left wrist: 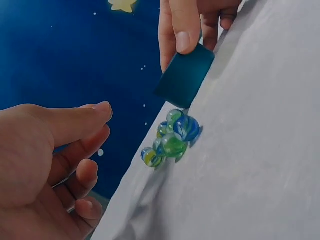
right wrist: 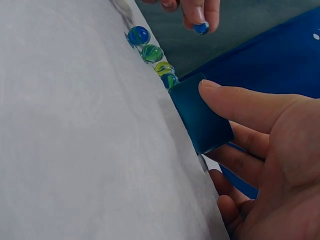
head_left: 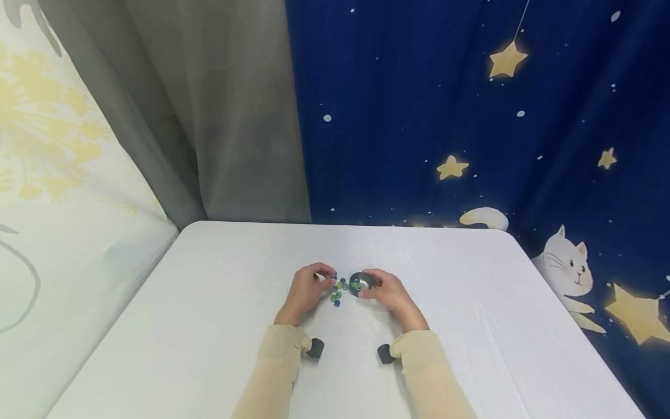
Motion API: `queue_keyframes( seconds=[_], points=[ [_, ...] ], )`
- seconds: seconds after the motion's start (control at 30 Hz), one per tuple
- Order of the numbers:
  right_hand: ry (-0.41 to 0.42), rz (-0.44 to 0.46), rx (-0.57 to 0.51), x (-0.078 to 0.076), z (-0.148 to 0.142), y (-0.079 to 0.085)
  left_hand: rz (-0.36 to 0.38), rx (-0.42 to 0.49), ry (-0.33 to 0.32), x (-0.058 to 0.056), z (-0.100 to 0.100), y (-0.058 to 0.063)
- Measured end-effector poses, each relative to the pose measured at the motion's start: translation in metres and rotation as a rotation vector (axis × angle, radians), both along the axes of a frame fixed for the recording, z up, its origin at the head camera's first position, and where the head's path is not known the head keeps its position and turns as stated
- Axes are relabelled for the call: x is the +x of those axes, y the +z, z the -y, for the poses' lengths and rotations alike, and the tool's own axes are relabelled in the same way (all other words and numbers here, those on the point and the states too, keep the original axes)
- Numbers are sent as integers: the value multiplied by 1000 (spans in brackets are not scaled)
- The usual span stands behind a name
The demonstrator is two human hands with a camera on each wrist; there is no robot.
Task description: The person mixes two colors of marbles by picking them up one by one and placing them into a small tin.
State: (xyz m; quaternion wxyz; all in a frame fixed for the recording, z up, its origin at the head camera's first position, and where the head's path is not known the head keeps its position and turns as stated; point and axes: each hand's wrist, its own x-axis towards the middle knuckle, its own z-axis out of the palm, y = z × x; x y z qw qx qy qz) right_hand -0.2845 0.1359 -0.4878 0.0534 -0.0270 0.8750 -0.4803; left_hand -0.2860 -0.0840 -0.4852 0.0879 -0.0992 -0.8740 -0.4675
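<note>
Between the thumb and fingertips of my left hand (head_left: 307, 290) is a blue glass marble (right wrist: 201, 28), held just above the table and clearest in the right wrist view. My right hand (head_left: 392, 292) grips a small teal cup (right wrist: 201, 116) by its side, thumb on the near wall, fingers behind. The head view shows its silvery inside (head_left: 365, 283) with some marbles in it. A loose cluster of blue, green and yellow marbles (left wrist: 174, 145) lies on the table between the hands, its nearest ones close against the cup.
A white cloth covers the table (head_left: 209, 302). Black wrist cameras (head_left: 316, 348) sit below both hands. Behind the table hang a grey curtain (head_left: 246, 116) and a dark blue one (head_left: 392, 116) with stars, and a pale patterned cloth (head_left: 63, 233) is at the left.
</note>
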Motion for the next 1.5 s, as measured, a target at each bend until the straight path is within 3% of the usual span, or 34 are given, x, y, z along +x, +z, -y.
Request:
queue_keyframes(
  seconds=[0.3, 0.7, 1.0, 1.2, 1.5],
  points=[
    [9, 0, -5, 0, 0, 1, 32, 52, -12, 1, -6, 7],
    [6, 4, 9, 1, 0, 1, 7, 136, -28, 6, -16, 15],
    [7, -4, 14, 1, 0, 1, 31, 154, -16, 7, -23, 16],
    [7, 3, 22, 2, 1, 3, 31, 150, 6, 8, -27, 14],
    [3, 2, 20, 3, 1, 6, -57, 136, 85, 10, -34, 15]
  ],
)
